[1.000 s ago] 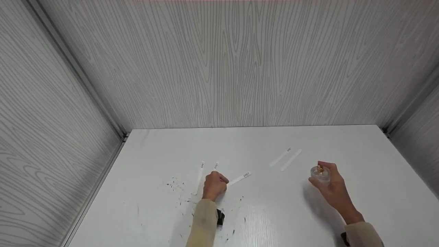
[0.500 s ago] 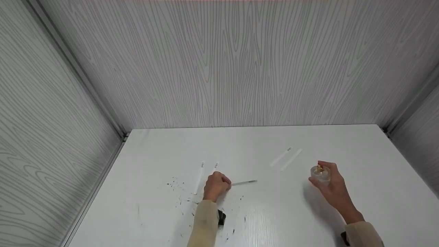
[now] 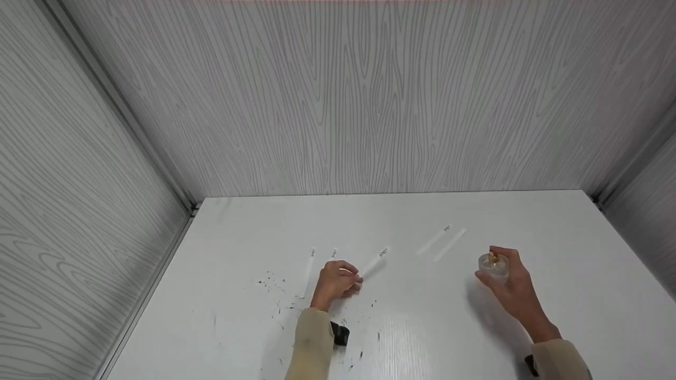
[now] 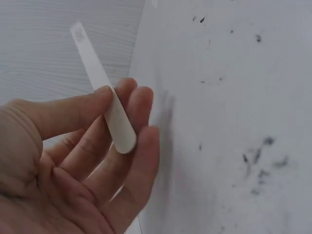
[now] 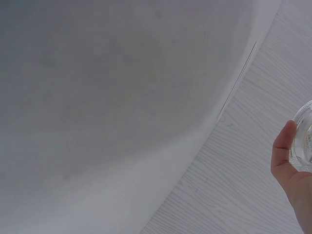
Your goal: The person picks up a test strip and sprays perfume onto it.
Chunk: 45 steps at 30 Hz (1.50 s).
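Right hand: cut off by the right border, the thumb (image 5: 282, 148) pressed against the glass.
Clear round glass container (image 5: 303, 139): held at the thumb, its ridged rim partly shown.
Desk (image 5: 97, 122): shaded grey, blurred, spread across the left.
Wood-grain wall (image 5: 209, 190): seen beyond the desk's slanting edge, marked by fine wavy lines.

Strips (image 3: 450, 245) on table (image 3: 253, 227), bottle (image 3: 494, 269) farther right, wall (image 3: 343, 105) behind

The white table (image 3: 237, 227) was flecked with dark marks (image 4: 268, 141). Two strips (image 3: 308, 273) lay left of centre, one partly hidden; two more strips (image 3: 450, 245) lay slanted side by side, further right.
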Each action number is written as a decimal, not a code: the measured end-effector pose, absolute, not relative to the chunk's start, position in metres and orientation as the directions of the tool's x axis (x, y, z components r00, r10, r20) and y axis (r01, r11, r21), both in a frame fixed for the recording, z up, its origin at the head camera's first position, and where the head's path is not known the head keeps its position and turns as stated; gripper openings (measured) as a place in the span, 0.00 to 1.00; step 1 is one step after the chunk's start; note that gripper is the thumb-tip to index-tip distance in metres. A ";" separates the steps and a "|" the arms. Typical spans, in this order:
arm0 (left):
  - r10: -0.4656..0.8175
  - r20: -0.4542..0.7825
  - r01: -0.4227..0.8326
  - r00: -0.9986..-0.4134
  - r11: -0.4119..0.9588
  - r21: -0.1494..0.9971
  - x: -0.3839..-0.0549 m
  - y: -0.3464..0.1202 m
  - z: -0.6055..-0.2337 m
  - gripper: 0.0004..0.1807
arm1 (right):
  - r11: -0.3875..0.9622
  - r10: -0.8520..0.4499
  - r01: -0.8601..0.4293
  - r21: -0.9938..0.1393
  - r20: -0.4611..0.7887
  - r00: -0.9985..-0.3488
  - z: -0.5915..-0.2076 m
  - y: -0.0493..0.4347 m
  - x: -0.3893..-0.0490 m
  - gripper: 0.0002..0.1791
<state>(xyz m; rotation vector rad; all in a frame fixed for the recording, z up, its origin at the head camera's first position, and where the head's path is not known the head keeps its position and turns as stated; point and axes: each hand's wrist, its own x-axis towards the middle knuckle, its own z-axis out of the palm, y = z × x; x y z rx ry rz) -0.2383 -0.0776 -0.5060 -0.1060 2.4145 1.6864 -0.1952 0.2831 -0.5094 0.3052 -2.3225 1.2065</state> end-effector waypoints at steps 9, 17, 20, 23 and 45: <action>0.102 -0.243 -0.210 -0.965 0.258 0.943 -0.236 -0.072 -0.508 0.13 | 0.578 0.029 -0.421 -0.699 0.533 -0.846 -0.511 0.283 -0.196 0.31; 0.100 -0.217 -0.193 -0.971 0.207 0.959 -0.232 -0.062 -0.512 0.10 | 0.549 0.005 -0.475 -0.687 0.572 -0.820 -0.514 0.283 -0.198 0.32; 0.096 -0.211 -0.187 -0.973 0.211 0.959 -0.230 -0.058 -0.512 0.10 | 0.553 0.008 -0.474 -0.685 0.574 -0.819 -0.514 0.282 -0.198 0.32; 0.097 -0.195 -0.171 -0.976 0.219 0.961 -0.229 -0.054 -0.512 0.11 | 0.560 0.010 -0.468 -0.683 0.571 -0.821 -0.512 0.281 -0.198 0.32; 0.130 -0.171 -0.150 -0.977 0.151 0.977 -0.223 -0.035 -0.508 0.13 | 0.541 -0.052 -0.543 -0.642 0.619 -0.784 -0.515 0.275 -0.203 0.30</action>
